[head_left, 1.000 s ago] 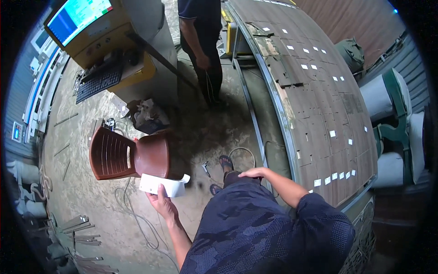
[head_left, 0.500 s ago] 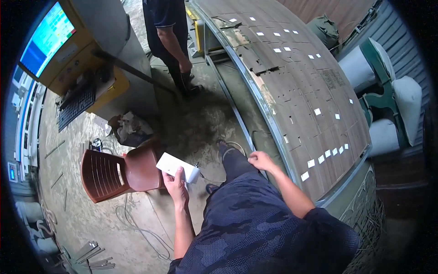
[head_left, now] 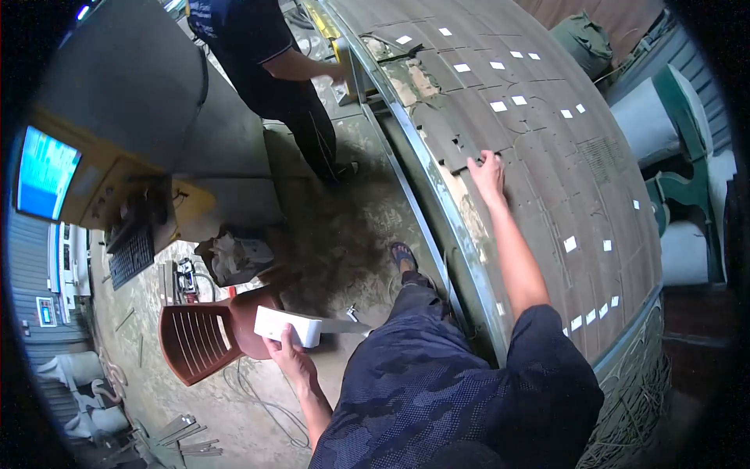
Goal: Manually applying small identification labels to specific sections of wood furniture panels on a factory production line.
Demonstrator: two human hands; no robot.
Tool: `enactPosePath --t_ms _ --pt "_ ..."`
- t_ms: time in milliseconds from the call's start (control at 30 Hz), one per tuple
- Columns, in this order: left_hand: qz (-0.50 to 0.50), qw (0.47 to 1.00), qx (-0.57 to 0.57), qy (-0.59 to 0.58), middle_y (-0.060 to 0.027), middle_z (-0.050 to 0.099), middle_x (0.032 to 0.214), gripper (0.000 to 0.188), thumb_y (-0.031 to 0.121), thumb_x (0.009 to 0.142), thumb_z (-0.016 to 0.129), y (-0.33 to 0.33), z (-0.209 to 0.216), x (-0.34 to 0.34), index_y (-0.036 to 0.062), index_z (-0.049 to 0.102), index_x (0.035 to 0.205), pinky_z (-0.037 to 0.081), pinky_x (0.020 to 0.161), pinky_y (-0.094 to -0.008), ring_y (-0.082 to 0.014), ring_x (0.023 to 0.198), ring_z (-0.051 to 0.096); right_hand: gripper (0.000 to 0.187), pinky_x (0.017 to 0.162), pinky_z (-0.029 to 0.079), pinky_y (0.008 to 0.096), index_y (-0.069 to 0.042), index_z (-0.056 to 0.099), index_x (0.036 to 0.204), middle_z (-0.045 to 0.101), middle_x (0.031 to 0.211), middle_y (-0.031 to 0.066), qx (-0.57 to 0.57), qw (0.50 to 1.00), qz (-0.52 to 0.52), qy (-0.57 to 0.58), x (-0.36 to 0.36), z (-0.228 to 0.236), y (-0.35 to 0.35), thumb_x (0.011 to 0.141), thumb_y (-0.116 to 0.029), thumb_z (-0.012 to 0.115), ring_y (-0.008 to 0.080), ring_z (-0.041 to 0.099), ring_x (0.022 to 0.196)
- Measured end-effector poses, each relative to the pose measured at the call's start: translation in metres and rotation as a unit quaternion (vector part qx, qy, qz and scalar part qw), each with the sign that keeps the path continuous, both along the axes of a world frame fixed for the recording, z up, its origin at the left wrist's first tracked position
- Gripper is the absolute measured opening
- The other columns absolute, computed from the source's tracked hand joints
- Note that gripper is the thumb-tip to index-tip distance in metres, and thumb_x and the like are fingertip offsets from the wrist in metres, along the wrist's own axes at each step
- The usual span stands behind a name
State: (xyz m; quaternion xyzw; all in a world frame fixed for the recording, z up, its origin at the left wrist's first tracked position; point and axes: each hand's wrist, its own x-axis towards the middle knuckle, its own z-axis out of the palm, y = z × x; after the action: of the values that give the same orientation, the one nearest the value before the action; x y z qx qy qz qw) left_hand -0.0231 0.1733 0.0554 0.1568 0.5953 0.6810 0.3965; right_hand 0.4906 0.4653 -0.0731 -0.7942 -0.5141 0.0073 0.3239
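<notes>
My left hand (head_left: 291, 356) holds a white box-shaped thing (head_left: 287, 327) from below, thumb on its near side; a pale strip reaches right from it. My right arm stretches over a wide brown board surface (head_left: 539, 203) dotted with white labels (head_left: 570, 244). There my right hand (head_left: 488, 173) has its fingers bent and closed on the right end of a slim dark bar (head_left: 457, 170). That end is hidden under the fingers. Worn, pale patches (head_left: 418, 80) mark the board's left edge near the bar.
A metal rail (head_left: 437, 168) edges the board. Another person (head_left: 269, 62) stands at the far left side of it. On the left are a brown plastic chair (head_left: 199, 340), a bag of scraps (head_left: 234, 258) and a yellow cabinet with a screen (head_left: 47, 172). Cables lie on the floor.
My right hand has moved from beside my leg, forward over the board, to the dark bar. The white box stays in my left hand. The other person's arm has swung out toward the rail.
</notes>
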Motion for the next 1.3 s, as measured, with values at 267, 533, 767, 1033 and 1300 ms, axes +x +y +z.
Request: enactPosePath --t_ms 267,533,767,1033,1300 --pt "-0.051 0.997 -0.051 0.031 -0.0072 0.064 0.121 0.047 0.004 0.094 0.072 0.124 0.018 0.089 0.0025 0.053 0.137 0.052 0.092 -0.033 -0.0175 0.106 0.063 0.088 0.109 0.039 0.0588 0.0 0.06 0.135 0.059 0.135 0.0239 -0.245 0.964 -0.022 -0.102 0.054 -0.002 0.144 0.075 -0.059 0.084 0.0415 0.051 0.131" --pt "-0.077 0.99 -0.116 0.025 -0.0069 0.064 0.121 0.047 0.003 0.094 0.071 0.187 0.012 0.109 0.0018 0.052 0.137 0.052 0.092 -0.0334 -0.0179 0.107 0.062 0.076 0.107 0.044 0.0492 -0.002 0.072 0.122 0.067 0.126 0.0155 -0.208 0.975 -0.016 -0.083 0.095 -0.007 0.155 0.077 -0.062 0.081 0.0282 0.058 0.126" --pt "-0.142 0.985 -0.09 0.027 -0.0079 0.065 0.121 0.047 0.004 0.093 0.073 0.249 -0.012 0.089 0.0004 0.054 0.136 0.052 0.093 -0.0337 -0.0181 0.107 0.063 0.079 0.083 0.059 0.0401 -0.003 0.058 0.138 0.069 0.113 0.0118 0.058 0.676 -0.02 0.734 0.107 0.015 0.099 0.096 -0.069 0.054 0.0223 0.069 0.095" --pt "-0.292 0.956 -0.031 -0.006 -0.0069 0.065 0.122 0.048 0.006 0.094 0.075 0.37 -0.012 0.066 0.0021 0.054 0.137 0.051 0.097 -0.0339 -0.0176 0.109 0.063 0.067 0.084 0.054 0.0358 -0.005 0.067 0.124 0.069 0.107 0.0076 0.068 0.739 -0.141 0.655 0.045 0.062 0.031 0.093 -0.064 0.062 0.019 0.066 0.091" --pt "-0.356 0.932 0.032 -0.055 -0.0057 0.067 0.121 0.048 0.005 0.095 0.074 0.482 -0.021 0.04 0.0035 0.053 0.139 0.053 0.097 -0.0343 -0.0178 0.108 0.066 0.055 0.085 0.052 0.0376 0.002 0.074 0.103 0.069 0.103 0.0092 -0.078 0.957 -0.196 0.2 -0.033 0.061 0.015 0.078 -0.046 0.088 0.0222 0.064 0.096"
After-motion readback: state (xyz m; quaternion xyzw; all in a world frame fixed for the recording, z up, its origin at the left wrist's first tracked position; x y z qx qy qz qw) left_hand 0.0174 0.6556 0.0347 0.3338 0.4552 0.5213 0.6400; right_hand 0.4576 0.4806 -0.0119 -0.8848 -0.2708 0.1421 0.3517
